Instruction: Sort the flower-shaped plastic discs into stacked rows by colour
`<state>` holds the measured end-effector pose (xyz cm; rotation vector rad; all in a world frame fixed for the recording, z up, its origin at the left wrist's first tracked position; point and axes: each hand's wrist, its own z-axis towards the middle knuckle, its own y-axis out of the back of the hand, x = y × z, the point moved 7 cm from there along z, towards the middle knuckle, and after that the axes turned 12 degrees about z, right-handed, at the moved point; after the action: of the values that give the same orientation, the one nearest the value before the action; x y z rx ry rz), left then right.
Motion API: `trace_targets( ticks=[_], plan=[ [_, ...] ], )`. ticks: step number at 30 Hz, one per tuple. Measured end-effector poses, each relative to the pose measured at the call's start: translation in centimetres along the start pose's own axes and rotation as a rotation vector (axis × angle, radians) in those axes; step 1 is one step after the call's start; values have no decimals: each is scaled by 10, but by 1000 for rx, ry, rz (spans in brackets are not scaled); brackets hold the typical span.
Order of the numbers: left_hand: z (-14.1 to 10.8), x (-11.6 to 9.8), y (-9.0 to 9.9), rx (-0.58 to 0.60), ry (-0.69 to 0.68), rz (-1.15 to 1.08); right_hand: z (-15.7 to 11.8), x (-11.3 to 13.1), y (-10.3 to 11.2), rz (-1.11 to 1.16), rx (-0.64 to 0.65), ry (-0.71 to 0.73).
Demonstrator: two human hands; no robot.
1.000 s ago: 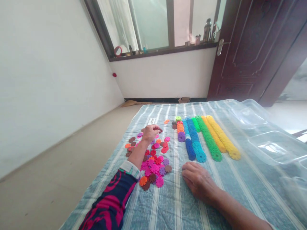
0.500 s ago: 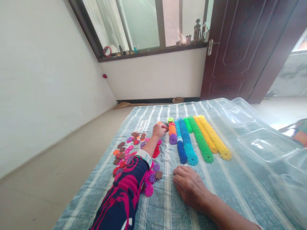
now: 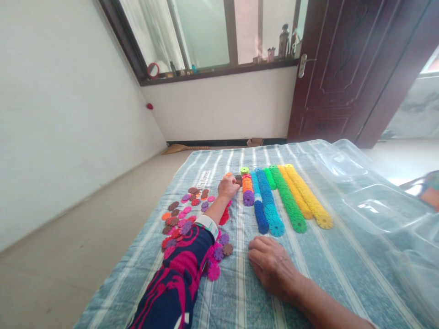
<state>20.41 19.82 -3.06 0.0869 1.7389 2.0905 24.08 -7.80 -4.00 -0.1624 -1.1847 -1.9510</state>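
Observation:
My left hand [image 3: 228, 187] reaches far over the cloth, its fingers pinched at a short stack of dark brown notched plastic discs [image 3: 238, 181]. What lies inside the pinch is partly hidden. Just right of it is a short row of orange discs [image 3: 247, 183] with a purple disc [image 3: 248, 198] at its near end. My right hand [image 3: 272, 265] rests on the cloth, fingers curled in, with nothing visible in them. Around my left forearm lie loose discs [image 3: 176, 222] in brown, pink, red and purple; the sleeve covers some.
Overlapping rows of blue discs [image 3: 269, 201], green discs [image 3: 288, 203] and yellow discs [image 3: 310, 198] lie on the striped cloth [image 3: 236, 292]. Clear plastic boxes [image 3: 380, 208] stand along the right side. Beyond the far edge are a wall, a window ledge and a door [image 3: 343, 68].
The view has shifted very slightly. My left hand stays by the brown discs with almost no movement, and my right hand rests in the same place.

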Motion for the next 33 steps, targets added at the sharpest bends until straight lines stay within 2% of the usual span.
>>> trace_targets(
  ticks=[9, 23, 28, 33],
  plan=[
    [2, -4, -4, -2, 29, 30, 0, 0, 1, 1, -1, -3],
    [-7, -4, 3, -28, 43, 44, -1, -2, -2, -18, 18, -11],
    [-14, 22, 19, -52, 22, 33, -2, -2, -1, -6, 18, 2],
    [-23, 84, 47, -67, 81, 84, -4, -3, -1, 3, 8, 13]
  ],
)
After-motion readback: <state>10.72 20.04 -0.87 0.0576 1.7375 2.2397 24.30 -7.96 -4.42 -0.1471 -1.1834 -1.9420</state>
